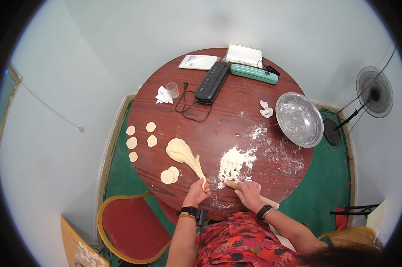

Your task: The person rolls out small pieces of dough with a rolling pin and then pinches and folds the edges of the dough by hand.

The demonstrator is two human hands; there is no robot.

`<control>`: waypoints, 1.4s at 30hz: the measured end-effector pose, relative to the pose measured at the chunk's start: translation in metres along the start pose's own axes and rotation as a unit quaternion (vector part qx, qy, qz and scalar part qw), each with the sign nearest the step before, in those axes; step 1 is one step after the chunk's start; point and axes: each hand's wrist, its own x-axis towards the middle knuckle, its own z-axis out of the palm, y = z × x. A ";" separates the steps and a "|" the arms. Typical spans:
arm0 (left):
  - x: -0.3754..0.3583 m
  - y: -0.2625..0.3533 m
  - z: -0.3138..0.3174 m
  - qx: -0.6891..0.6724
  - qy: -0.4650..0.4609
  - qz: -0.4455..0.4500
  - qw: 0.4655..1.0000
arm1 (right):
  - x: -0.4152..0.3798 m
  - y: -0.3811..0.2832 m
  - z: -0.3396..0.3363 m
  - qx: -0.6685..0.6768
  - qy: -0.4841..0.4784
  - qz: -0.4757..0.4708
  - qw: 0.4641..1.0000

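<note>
My left hand is closed around the thin end of a stretched piece of dough, whose wide part lies on the table. Under my right hand is a wooden rolling pin, slanting along the table's near edge, with the fingers over it. A patch of white flour spreads just beyond the pin. Left of the dough sits a small overlapping stack of round wrappers. Several single dough rounds lie farther left.
A metal bowl stands at the table's right. Toward the back are a black sealing machine with its cord, a green device, a clear cup and crumpled tissues. A red chair is at left, a fan at right.
</note>
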 end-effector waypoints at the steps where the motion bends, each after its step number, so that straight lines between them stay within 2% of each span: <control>1: 0.002 -0.001 -0.002 -0.001 0.002 0.007 1.000 | 0.007 -0.006 0.001 0.013 0.001 0.002 1.000; 2: 0.002 -0.002 -0.005 -0.003 0.004 0.015 1.000 | 0.014 -0.012 0.002 0.027 0.001 0.004 1.000; 5: 0.003 -0.006 -0.006 0.023 0.010 0.020 0.999 | 0.042 -0.033 -0.005 0.122 -0.095 0.043 0.987; 8: -0.003 -0.003 -0.004 0.035 0.007 0.013 0.999 | 0.053 -0.032 0.023 0.250 -0.099 0.032 0.963; 11: -0.012 0.003 0.000 0.064 -0.005 -0.010 0.998 | 0.069 -0.040 0.033 0.354 -0.218 0.090 0.905; 14: -0.023 0.010 -0.001 0.079 -0.031 -0.022 0.996 | 0.068 -0.052 0.063 0.471 -0.205 0.169 0.841; 17: -0.025 0.012 -0.009 0.109 -0.023 -0.028 0.993 | 0.085 -0.075 0.052 0.578 -0.246 0.235 0.742; 20: -0.030 0.017 -0.009 0.163 -0.016 -0.053 0.985 | 0.100 -0.078 0.070 0.557 -0.320 0.278 0.714; 24: -0.031 0.020 -0.015 0.209 0.014 -0.043 0.977 | 0.103 -0.078 0.106 0.626 -0.339 0.255 0.654; 25: -0.032 0.021 -0.016 0.215 0.020 -0.042 0.976 | 0.105 -0.081 0.110 0.633 -0.319 0.277 0.649; 28: -0.034 0.020 -0.019 0.225 0.038 -0.032 0.973 | 0.109 -0.084 0.112 0.615 -0.340 0.314 0.638; 32: -0.037 0.022 -0.021 0.297 0.087 -0.007 0.951 | 0.112 -0.095 0.105 0.633 -0.328 0.306 0.631; 35: -0.045 0.023 -0.020 0.456 0.103 0.072 0.881 | 0.105 -0.102 0.119 0.662 -0.294 0.304 0.619; 38: -0.027 0.018 -0.057 0.543 0.044 0.146 0.826 | 0.102 -0.107 0.126 0.658 -0.271 0.332 0.620; 41: -0.063 0.032 -0.034 0.590 0.028 0.189 0.785 | 0.105 -0.112 0.127 0.661 -0.228 0.360 0.618; 42: -0.069 0.027 -0.032 0.586 -0.031 0.190 0.787 | 0.113 -0.109 0.123 0.658 -0.198 0.384 0.616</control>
